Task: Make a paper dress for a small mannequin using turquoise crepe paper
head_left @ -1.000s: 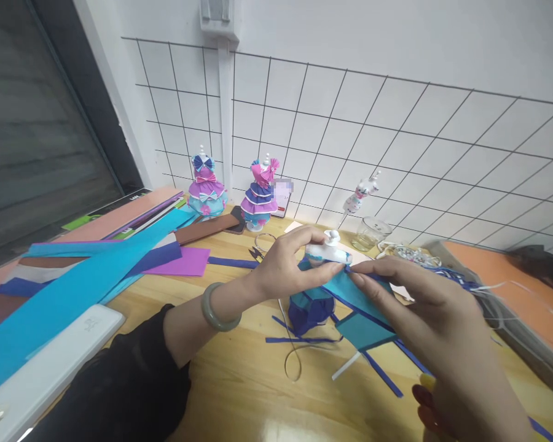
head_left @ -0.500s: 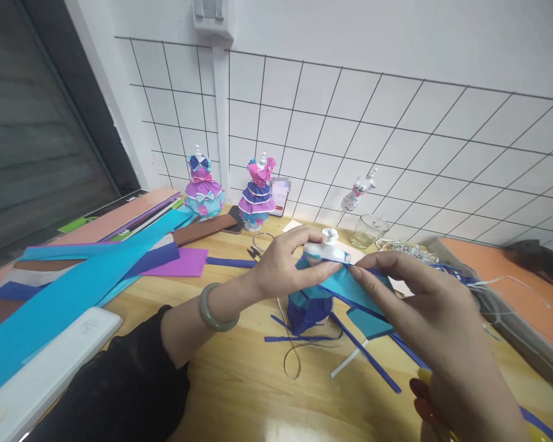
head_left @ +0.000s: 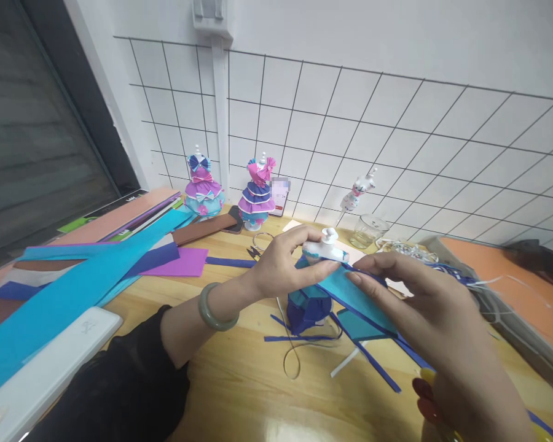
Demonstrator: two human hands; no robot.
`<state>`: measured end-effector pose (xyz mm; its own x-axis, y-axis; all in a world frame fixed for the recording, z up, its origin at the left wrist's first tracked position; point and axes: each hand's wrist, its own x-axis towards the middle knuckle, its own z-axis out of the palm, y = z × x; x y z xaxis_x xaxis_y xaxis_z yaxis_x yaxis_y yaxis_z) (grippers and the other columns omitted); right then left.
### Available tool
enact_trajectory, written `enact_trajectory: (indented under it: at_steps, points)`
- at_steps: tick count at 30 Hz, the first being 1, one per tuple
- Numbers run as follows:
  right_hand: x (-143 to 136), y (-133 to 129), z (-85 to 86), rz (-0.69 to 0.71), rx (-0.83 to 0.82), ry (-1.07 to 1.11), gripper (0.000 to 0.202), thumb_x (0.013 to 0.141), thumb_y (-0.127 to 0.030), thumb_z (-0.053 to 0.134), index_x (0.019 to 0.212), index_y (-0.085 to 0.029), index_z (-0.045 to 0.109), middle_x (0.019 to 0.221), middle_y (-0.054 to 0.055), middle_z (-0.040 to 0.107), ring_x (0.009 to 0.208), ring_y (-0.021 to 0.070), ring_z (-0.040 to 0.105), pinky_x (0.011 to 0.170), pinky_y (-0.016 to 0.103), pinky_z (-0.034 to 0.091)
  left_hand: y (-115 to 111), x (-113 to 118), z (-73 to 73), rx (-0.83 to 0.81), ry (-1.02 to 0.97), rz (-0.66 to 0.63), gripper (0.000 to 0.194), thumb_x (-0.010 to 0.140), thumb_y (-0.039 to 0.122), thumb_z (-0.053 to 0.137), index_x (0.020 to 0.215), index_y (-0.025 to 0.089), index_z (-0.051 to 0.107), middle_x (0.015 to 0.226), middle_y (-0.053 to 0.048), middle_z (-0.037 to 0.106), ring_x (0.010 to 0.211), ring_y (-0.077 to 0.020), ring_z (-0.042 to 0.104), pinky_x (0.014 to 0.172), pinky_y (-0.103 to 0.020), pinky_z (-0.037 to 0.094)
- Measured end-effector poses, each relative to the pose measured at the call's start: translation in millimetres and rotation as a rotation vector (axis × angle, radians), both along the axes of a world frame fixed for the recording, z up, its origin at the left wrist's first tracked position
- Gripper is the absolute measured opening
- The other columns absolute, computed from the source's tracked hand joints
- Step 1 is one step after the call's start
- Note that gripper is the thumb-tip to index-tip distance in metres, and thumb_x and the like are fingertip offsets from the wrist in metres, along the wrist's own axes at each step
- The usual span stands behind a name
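- While I stand watching, the left hand (head_left: 288, 258) grips a small white mannequin torso with a round-knobbed neck (head_left: 325, 253), its thumb pressed along the front and its forefinger curled over the far side; those fingers are closed around it.
- Off the bench surface, this torso sits between the two hands, with a layered teal and dark-blue skirt (head_left: 306, 313) just below it; whether the skirt's bottom rests on the wood, I cannot tell.
- Beside the torso, the right hand (head_left: 424, 313) has thumb and forefinger nearly together, pinching a flat light-blue strip edged in dark blue (head_left: 354, 298) by its upper edge.
- Under that strip, a teal piece with a dark edge (head_left: 366, 325) shows.
- Across the pale wooden bench (head_left: 239, 387), near the wall, stand two miniature dress forms in ruffled pink, purple and blue (head_left: 204, 190) (head_left: 257, 195).
- To their right are a tilted white form with pink marks (head_left: 357, 193) and a clear glass cup (head_left: 368, 230).
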<state>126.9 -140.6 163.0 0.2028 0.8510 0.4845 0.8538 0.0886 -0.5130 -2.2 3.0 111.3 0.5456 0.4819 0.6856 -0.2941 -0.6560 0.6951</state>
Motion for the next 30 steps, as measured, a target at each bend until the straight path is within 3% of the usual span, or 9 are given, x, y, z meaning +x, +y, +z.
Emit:
enact_trajectory:
  at_steps: [8,30]
  points:
    - [2.6,1.3,-2.1,0.030,0.011,-0.013,0.015,0.087,-0.034,0.060,0.080,-0.023,0.066,0.074,-0.001,0.068,0.059,0.0126,0.063,0.054,0.023,0.050,-0.9,-1.9,0.9,-0.053,0.040,-0.011,0.029,0.072,0.037,0.070,0.089,0.017,0.059,0.093,-0.007,0.064,0.088,-0.0190,0.059,0.078,-0.032,0.049]
    - [0.4,-0.7,-0.3,0.014,-0.017,0.005,0.017,0.086,-0.038,0.061,0.077,-0.023,0.064,0.068,-0.002,0.066,0.057,0.0133,0.063,0.056,0.024,0.050,0.7,-0.7,-0.1,0.023,0.015,-0.039,0.028,0.072,0.031,0.069,0.094,0.017,0.060,0.093,-0.007,0.065,0.085,-0.0189,0.062,0.077,-0.033,0.050]
